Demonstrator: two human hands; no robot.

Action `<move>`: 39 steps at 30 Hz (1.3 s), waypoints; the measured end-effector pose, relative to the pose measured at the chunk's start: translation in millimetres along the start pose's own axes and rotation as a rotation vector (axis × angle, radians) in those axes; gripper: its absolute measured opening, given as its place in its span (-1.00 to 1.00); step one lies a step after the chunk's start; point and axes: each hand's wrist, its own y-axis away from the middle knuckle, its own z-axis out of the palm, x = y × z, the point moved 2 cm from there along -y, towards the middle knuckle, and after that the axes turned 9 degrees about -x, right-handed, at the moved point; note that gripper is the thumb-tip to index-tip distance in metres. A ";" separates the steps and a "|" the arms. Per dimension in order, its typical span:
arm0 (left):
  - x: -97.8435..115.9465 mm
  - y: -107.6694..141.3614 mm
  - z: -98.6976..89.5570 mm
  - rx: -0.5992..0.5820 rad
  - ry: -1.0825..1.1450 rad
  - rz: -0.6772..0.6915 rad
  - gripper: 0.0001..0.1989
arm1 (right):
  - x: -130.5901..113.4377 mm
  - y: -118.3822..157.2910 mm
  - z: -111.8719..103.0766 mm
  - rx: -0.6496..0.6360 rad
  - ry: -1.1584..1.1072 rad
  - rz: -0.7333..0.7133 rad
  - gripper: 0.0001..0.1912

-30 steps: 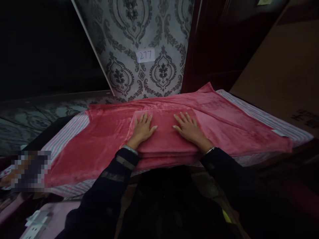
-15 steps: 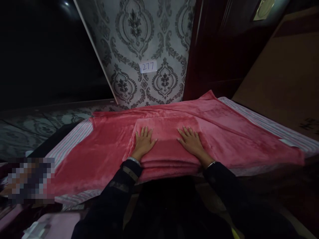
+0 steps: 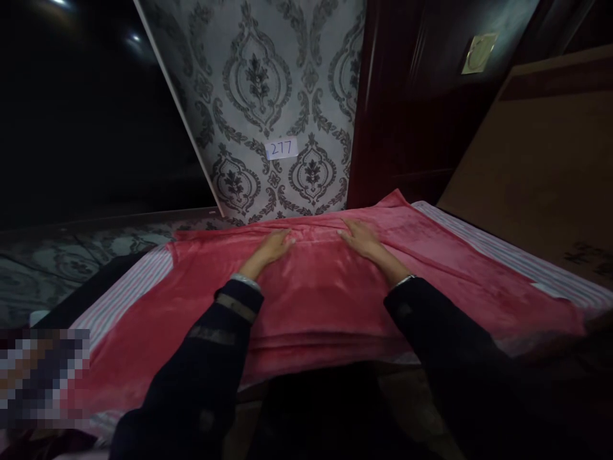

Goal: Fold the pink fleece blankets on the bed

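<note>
A plush pink-red blanket (image 3: 316,300) covers most of the surface before me, with a folded, layered section in its middle whose stacked edges face me. My left hand (image 3: 275,246) is at the far left corner of that folded section, fingers stretched forward. Across from it, my right hand (image 3: 359,237) is at the far right corner, its fingers spread. Both hands seem to rest on the fabric, and neither grips it. Under the blanket, a striped sheet (image 3: 498,249) shows along the right and left sides.
A dark television screen (image 3: 96,115) stands at the left. Behind the blanket is patterned wallpaper (image 3: 258,76) with a paper label (image 3: 281,148) reading 277. A dark red door (image 3: 407,115) and a large cardboard box (image 3: 541,166) stand at the right.
Both hands have slid forward, away from me, from the middle of the folded section to its far edge. My view has tilted up slightly.
</note>
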 end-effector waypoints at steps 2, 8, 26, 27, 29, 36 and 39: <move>4.8 -7.0 21.7 -0.105 -0.320 0.061 -0.63 | -1.9 -9.3 19.4 0.024 0.050 0.095 -0.43; -44.6 -0.5 66.9 -0.100 -0.535 -0.022 -0.56 | 31.6 0.1 80.8 -0.061 0.284 0.150 -0.54; -78.5 -4.4 47.0 -0.053 -0.518 -0.326 -0.51 | 44.8 -4.5 90.5 -0.043 0.302 0.164 -0.51; -79.0 -3.6 46.1 -0.033 -0.512 -0.338 -0.51 | 44.7 -5.0 90.6 -0.036 0.288 0.160 -0.51; -81.1 -2.5 44.9 0.004 -0.482 -0.353 -0.54 | 46.3 -6.4 89.2 -0.018 0.242 0.150 -0.51; -112.8 -6.7 37.1 0.270 0.366 -0.422 -0.51 | 86.6 -5.0 68.4 0.214 -0.088 0.391 -0.42; -123.2 -7.8 36.6 0.286 0.563 -0.399 -0.50 | 102.9 -3.2 66.2 0.192 -0.245 0.550 -0.38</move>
